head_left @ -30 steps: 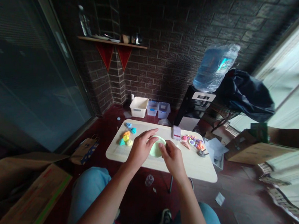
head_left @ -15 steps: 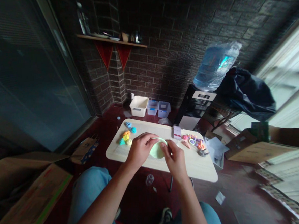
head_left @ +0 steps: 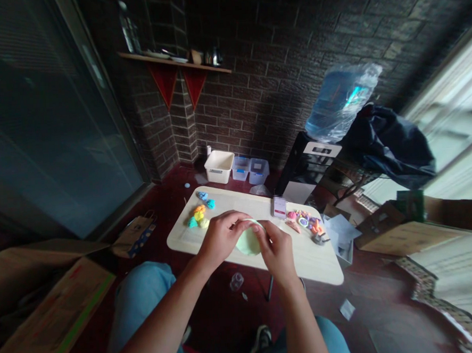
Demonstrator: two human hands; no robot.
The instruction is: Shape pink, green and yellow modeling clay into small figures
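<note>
A thin, pale green disc of what looks like modelling clay (head_left: 248,243) hangs between my hands above the small white table (head_left: 229,201). My left hand (head_left: 222,235) pinches its upper left edge between thumb and fingers. At the upper right edge, my right hand (head_left: 277,243) pinches it the same way, thumb on the near side. To the left on the table lie lumps of blue clay (head_left: 202,196), yellow clay (head_left: 199,216) and teal clay (head_left: 192,222). Small coloured clay pieces (head_left: 303,222) and a grey lump (head_left: 320,239) sit at the right.
A phone (head_left: 279,207) rests near the table's back edge. Behind stand a cream bin (head_left: 219,167), two clear plastic boxes (head_left: 258,171) and a water dispenser (head_left: 309,161). Cardboard boxes flank me, at left (head_left: 68,309) and right (head_left: 427,234). A clear plastic cup (head_left: 236,282) lies on the floor.
My thumbs and fingertips have come closer together along the disc's top edge, which now bends more. The right hand has shifted slightly. Everything on the table stays in place.
</note>
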